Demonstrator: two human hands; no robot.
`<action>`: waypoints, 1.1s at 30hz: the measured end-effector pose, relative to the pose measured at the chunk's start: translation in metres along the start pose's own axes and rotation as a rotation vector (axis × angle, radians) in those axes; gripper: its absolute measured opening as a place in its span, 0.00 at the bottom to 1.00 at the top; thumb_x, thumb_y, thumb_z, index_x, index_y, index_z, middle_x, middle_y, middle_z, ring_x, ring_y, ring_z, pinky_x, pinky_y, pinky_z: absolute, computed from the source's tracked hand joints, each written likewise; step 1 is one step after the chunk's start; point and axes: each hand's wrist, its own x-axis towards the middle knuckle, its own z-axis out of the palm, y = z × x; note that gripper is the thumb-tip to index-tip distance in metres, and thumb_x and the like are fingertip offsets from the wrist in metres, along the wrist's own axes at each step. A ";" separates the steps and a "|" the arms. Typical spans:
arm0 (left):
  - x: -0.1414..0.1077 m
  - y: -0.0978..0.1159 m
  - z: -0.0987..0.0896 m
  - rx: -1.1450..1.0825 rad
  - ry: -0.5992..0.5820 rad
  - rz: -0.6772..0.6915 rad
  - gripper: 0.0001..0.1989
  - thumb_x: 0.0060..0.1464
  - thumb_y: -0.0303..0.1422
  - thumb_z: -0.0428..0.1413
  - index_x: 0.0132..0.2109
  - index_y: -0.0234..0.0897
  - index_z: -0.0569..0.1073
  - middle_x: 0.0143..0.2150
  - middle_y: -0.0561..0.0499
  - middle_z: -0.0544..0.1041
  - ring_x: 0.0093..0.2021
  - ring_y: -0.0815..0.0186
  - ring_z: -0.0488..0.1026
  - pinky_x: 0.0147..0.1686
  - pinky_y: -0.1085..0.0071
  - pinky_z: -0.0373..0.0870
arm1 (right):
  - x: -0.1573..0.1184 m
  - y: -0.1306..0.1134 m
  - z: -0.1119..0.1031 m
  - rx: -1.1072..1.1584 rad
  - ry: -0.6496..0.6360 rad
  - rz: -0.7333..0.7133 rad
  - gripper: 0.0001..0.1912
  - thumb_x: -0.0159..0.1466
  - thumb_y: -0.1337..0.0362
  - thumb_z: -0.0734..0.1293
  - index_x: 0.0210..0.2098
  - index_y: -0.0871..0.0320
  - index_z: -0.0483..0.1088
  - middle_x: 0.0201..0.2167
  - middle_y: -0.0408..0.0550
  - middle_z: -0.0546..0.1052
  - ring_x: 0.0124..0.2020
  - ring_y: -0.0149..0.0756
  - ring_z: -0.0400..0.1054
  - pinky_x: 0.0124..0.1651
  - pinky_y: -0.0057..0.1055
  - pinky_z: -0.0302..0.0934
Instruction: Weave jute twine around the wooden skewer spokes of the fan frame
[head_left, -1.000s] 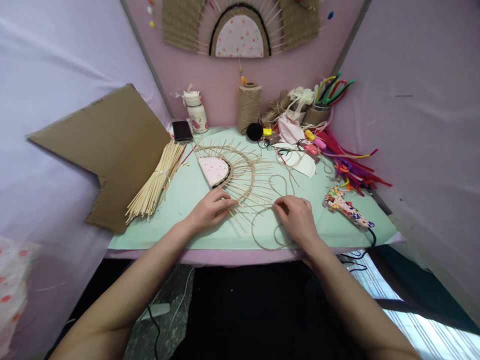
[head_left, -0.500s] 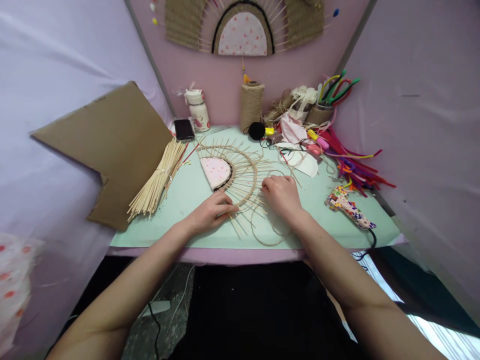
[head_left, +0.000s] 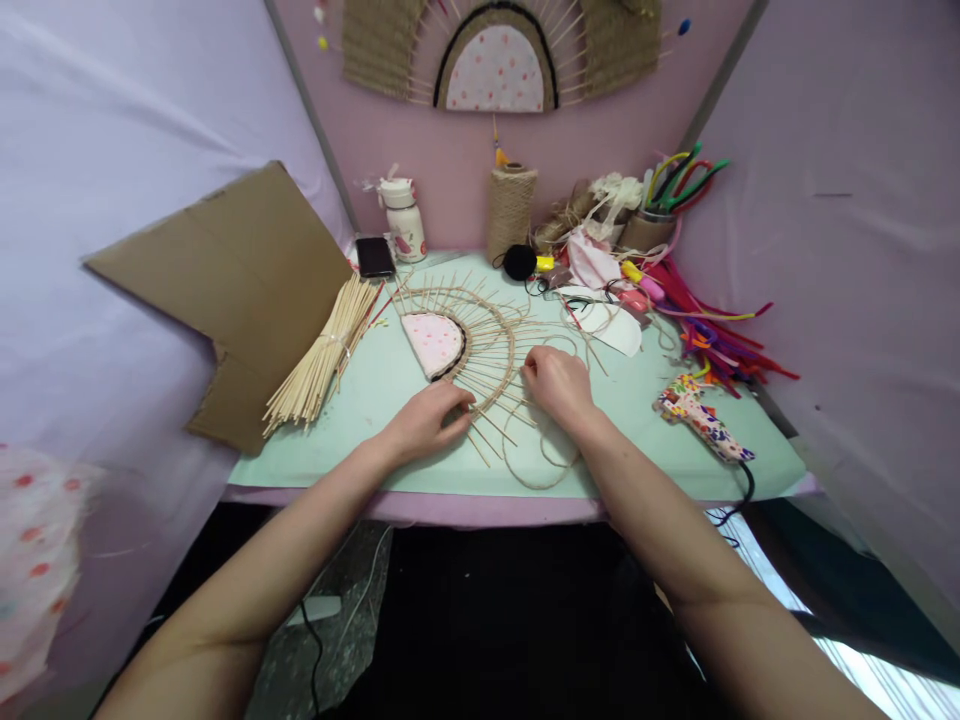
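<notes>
From my remote seat I see the stick fan [head_left: 459, 348] flat mid-table [head_left: 367, 410]; left hand [head_left: 429, 420] curled at its near edge, right hand [head_left: 559, 380] curled by the spoke tips, twine [head_left: 536, 488] looped alongside; can't tell either grip

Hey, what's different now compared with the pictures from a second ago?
The right hand moved left and away from the person, closer to the stick tips of the half-round piece; its grip on any twine is too small to tell. The left hand stayed at the piece's near end. The stick bundle and glue gun stayed put.
</notes>
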 end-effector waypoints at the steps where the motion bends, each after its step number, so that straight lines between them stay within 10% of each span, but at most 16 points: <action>1: 0.001 0.003 0.003 0.041 0.018 -0.033 0.07 0.57 0.33 0.52 0.40 0.36 0.71 0.36 0.47 0.74 0.40 0.62 0.70 0.43 0.64 0.68 | 0.000 0.000 0.001 0.005 -0.004 0.000 0.12 0.66 0.66 0.57 0.38 0.57 0.73 0.39 0.52 0.78 0.41 0.42 0.70 0.41 0.34 0.54; 25: 0.021 0.037 0.021 0.300 0.101 -0.433 0.10 0.56 0.39 0.55 0.39 0.37 0.74 0.44 0.44 0.70 0.38 0.59 0.71 0.33 0.64 0.68 | 0.000 0.002 0.007 0.077 0.008 0.005 0.11 0.66 0.64 0.59 0.38 0.57 0.73 0.38 0.52 0.79 0.38 0.41 0.70 0.37 0.32 0.54; 33: 0.022 0.033 0.030 0.287 0.194 -0.383 0.07 0.57 0.35 0.55 0.35 0.37 0.75 0.40 0.44 0.70 0.37 0.60 0.70 0.38 0.63 0.69 | 0.000 0.002 0.007 0.085 0.023 0.029 0.11 0.66 0.64 0.59 0.38 0.56 0.73 0.38 0.50 0.79 0.37 0.41 0.70 0.37 0.33 0.54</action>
